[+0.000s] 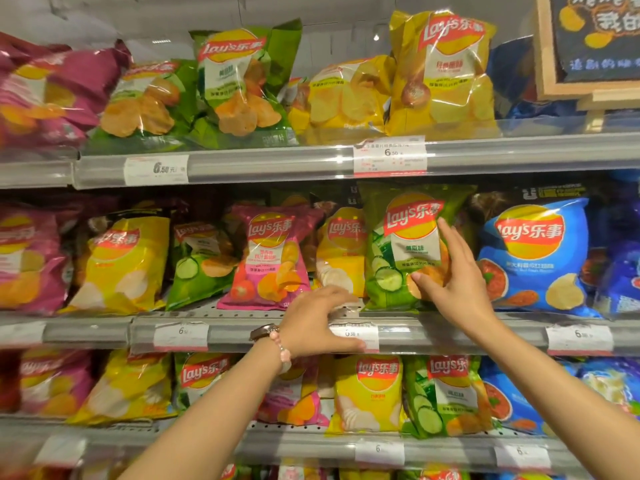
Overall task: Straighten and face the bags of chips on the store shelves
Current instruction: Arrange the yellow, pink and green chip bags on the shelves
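Note:
A green cucumber-flavour chip bag point(398, 237) stands upright on the middle shelf point(242, 332), facing front. My right hand point(453, 282) presses flat against its lower right side, fingers spread. My left hand point(318, 320) hovers over the shelf lip just left of that bag, fingers curved, holding nothing; a bead bracelet and watch sit on its wrist. Behind the gap between my hands stands a yellow bag point(341, 251). A pink tomato bag point(268, 261) leans to the left of it, and a small green bag point(197, 261) tilts further left.
A blue bag point(536, 254) stands right of the green one. Purple and yellow bags fill the left of the middle shelf. The top shelf point(277, 161) holds slumped green and yellow bags. The lower shelf point(311, 441) has more bags. A framed chalkboard sign point(588, 46) hangs top right.

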`<state>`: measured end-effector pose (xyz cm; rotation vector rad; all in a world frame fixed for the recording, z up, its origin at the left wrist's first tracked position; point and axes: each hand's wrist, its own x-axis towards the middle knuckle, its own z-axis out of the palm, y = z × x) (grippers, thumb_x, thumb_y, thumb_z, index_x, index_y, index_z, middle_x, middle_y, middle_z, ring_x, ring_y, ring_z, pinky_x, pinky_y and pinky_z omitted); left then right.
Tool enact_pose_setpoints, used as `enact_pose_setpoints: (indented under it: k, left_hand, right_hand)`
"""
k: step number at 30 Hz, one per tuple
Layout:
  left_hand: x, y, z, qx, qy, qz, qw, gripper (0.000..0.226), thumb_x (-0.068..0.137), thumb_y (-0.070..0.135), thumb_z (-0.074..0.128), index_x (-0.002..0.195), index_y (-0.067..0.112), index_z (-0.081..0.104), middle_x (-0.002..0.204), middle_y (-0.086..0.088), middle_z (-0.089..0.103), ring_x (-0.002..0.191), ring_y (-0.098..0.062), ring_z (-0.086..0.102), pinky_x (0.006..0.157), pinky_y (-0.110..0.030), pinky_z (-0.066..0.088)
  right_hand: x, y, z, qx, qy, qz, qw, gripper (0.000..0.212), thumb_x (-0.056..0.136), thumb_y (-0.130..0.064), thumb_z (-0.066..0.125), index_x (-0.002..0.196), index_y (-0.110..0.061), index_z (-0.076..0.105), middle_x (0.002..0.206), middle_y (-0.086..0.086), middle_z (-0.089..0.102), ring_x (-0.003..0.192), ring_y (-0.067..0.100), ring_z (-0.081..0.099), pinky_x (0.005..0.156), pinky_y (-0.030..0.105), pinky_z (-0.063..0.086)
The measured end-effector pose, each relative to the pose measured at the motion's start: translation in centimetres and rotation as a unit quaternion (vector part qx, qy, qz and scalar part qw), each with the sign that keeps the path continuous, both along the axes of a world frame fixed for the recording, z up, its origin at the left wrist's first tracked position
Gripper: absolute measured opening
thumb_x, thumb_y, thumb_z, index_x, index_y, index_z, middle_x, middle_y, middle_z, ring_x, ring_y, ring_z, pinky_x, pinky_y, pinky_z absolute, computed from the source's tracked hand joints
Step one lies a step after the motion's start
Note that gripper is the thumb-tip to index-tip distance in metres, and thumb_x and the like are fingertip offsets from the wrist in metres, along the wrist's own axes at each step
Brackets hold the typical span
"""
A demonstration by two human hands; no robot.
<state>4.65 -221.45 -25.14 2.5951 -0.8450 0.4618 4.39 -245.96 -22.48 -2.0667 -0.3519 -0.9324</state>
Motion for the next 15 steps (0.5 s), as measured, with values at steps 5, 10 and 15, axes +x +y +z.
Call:
enact_pose_setpoints:
  k: [5,10,15]
  left_hand:
    - [-1.2,0.9,1.9,-0.219,-0.090,0.012,0.971,0.047,0.075,0.033,0.072,0.117,0.016,0.060,0.116,0.005,0.052,0.106,-0.007,0.051,0.091,-0.022,0.042]
    - [-1.6,3.1,3.6,-0.187,-0.192,0.256,0.929,0.069,0.070,0.029,0.077,0.131,0.021,0.048,0.129,-0.009,0.043,0.123,-0.029,0.037,0.097,-0.042,0.035]
    - [-0.1,5.1,3.6,-0.142,0.000,0.362,0.921,0.125,0.055,0.066,0.080,0.151,0.035,0.006,0.157,-0.020,0.003,0.145,-0.036,0.003,0.110,-0.060,0.018]
  right_hand:
    - [-0.2,0.8,0.9,0.023,-0.011,0.035,0.999,0.089,0.079,-0.011,0.074,0.149,-0.028,0.022,0.153,0.006,0.030,0.143,0.024,0.026,0.111,0.042,0.032]
    - [-0.3,2.3,1.4,0.058,0.009,0.086,0.995,0.090,0.074,-0.022,0.075,0.148,-0.030,0.025,0.149,0.004,0.037,0.138,0.021,0.035,0.111,0.049,0.035]
    - [0.0,4.1,1.8,0.067,0.022,0.105,0.992,0.091,0.075,-0.015,0.077,0.148,-0.029,0.025,0.149,0.001,0.037,0.137,0.017,0.036,0.110,0.047,0.035]
